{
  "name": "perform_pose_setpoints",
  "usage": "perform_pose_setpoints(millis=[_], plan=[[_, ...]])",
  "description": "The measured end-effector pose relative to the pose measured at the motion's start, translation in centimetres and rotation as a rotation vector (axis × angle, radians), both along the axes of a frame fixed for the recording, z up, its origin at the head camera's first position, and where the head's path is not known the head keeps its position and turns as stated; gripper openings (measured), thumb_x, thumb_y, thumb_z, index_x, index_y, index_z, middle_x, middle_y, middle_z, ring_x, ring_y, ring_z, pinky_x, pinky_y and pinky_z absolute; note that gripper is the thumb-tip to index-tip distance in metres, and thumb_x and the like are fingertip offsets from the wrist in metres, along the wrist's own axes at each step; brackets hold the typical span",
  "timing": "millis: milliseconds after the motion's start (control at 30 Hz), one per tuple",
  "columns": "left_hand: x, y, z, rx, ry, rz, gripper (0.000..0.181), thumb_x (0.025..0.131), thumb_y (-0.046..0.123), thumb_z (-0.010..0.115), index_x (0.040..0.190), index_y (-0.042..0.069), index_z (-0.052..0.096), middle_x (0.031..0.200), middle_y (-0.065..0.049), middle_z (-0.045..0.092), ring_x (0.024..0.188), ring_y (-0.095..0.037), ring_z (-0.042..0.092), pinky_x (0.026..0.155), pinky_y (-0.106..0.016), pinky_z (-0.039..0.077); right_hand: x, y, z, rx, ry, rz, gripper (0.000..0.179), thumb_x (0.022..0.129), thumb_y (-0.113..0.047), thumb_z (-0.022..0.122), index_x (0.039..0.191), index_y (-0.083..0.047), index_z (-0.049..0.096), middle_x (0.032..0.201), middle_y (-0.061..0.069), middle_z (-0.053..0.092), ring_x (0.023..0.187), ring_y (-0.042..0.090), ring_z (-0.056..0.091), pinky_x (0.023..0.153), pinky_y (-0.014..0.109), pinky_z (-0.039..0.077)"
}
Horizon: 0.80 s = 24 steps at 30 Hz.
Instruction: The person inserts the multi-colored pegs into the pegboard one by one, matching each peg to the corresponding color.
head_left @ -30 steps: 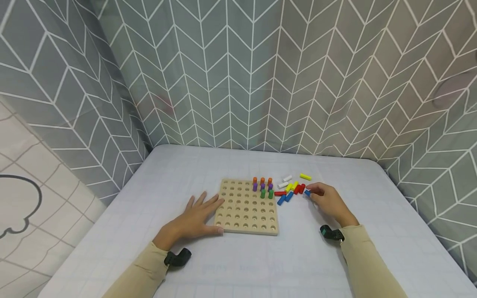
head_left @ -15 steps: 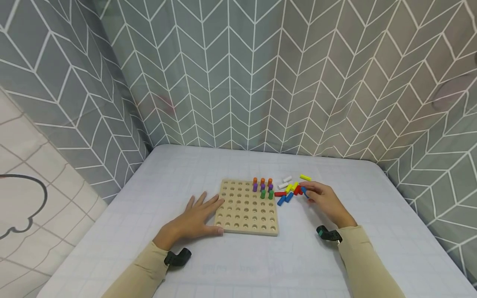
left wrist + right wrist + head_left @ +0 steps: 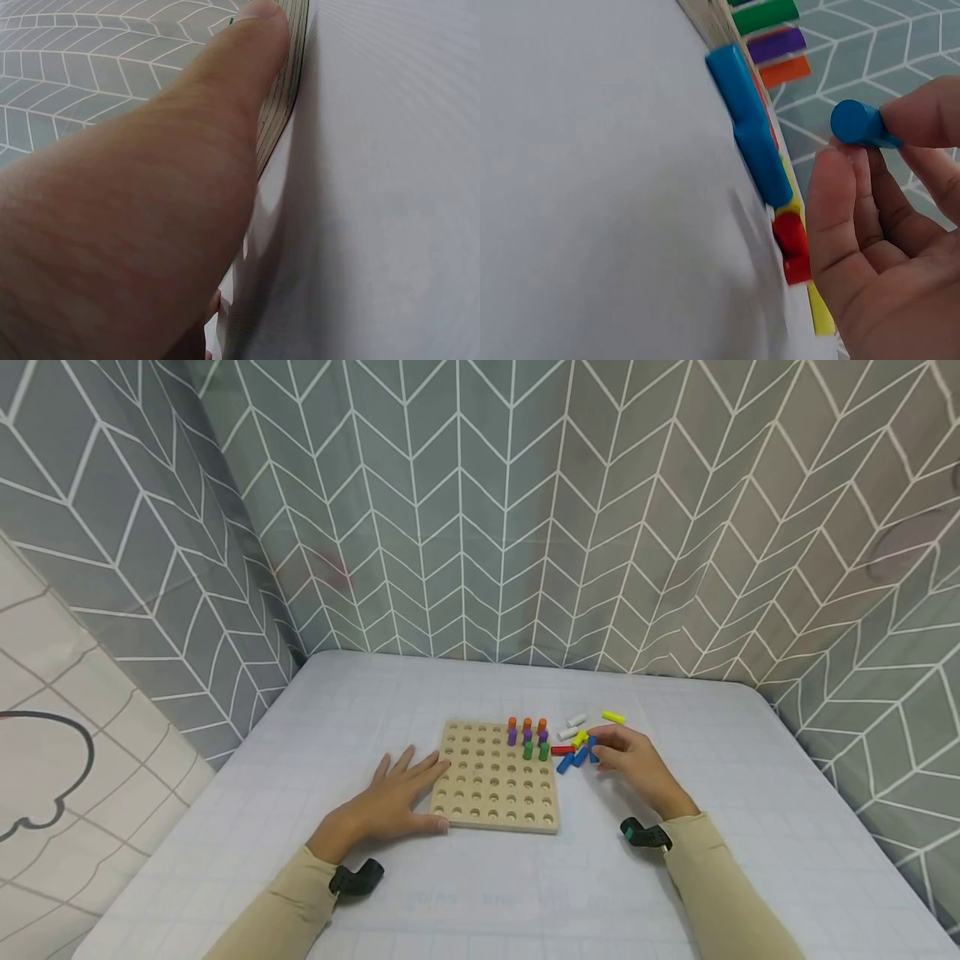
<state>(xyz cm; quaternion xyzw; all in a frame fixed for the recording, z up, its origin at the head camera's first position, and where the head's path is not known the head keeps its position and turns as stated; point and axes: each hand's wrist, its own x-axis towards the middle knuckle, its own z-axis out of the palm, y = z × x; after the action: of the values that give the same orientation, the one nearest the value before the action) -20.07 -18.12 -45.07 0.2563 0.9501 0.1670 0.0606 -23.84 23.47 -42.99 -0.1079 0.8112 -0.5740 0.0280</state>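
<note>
A square wooden pegboard lies on the table, with orange, purple and green pegs standing in its far right corner. My left hand rests at the board's left edge, fingers spread, the thumb along the near corner; the thumb and board edge fill part of the left wrist view. Between thumb and fingers my right hand pinches a blue peg, held above the table just right of the loose pegs. Two more blue pegs lie on the table beside the board.
Around the right hand lie a red peg, white pegs and yellow pegs. One yellow peg sits farther back. Further red pegs show in the right wrist view. A patterned curtain hangs behind the table.
My right hand has lifted the blue peg, turned it more upright and carried it left over the loose pegs, towards the board. The left hand has stayed in place.
</note>
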Motion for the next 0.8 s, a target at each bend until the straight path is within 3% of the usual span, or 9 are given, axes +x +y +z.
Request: perform_pose_setpoints(millis=[200, 500, 800], plan=[[0.3, -0.1, -0.2, -0.004, 0.004, 0.000, 0.104, 0.079, 0.085, 0.051, 0.161, 0.025, 0.026, 0.166, -0.001, 0.019, 0.152, -0.038, 0.002, 0.117, -0.064, -0.004, 0.0, -1.6, -0.4, -0.054, -0.003, 0.019, 0.039, 0.098, -0.007, 0.063, 0.133, 0.010, 0.055, 0.123, 0.029, 0.060, 0.101, 0.038, 0.063, 0.081, 0.032, 0.060], [0.1, -0.1, -0.1, 0.002, 0.008, -0.009, 0.104, 0.079, 0.086, 0.050, 0.161, 0.025, 0.026, 0.166, -0.002, 0.019, 0.152, -0.038, 0.001, 0.117, -0.063, -0.006, -0.2, -4.2, -0.2, -0.102, 0.059, 0.044, 0.037, 0.095, -0.001, 0.065, 0.128, 0.012, 0.057, 0.120, 0.030, 0.060, 0.095, 0.033, 0.067, 0.078, 0.035, 0.061], [0.0, -0.1, 0.1, 0.012, 0.008, -0.015, 0.104, 0.079, 0.086, 0.050, 0.161, 0.025, 0.025, 0.166, -0.002, 0.019, 0.152, -0.038, 0.000, 0.117, -0.063, -0.006, 0.0, -5.5, 0.0, 0.007, 0.078, 0.020, 0.034, 0.093, -0.001, 0.067, 0.127, 0.005, 0.062, 0.115, 0.021, 0.066, 0.096, 0.027, 0.067, 0.078, 0.029, 0.059]])
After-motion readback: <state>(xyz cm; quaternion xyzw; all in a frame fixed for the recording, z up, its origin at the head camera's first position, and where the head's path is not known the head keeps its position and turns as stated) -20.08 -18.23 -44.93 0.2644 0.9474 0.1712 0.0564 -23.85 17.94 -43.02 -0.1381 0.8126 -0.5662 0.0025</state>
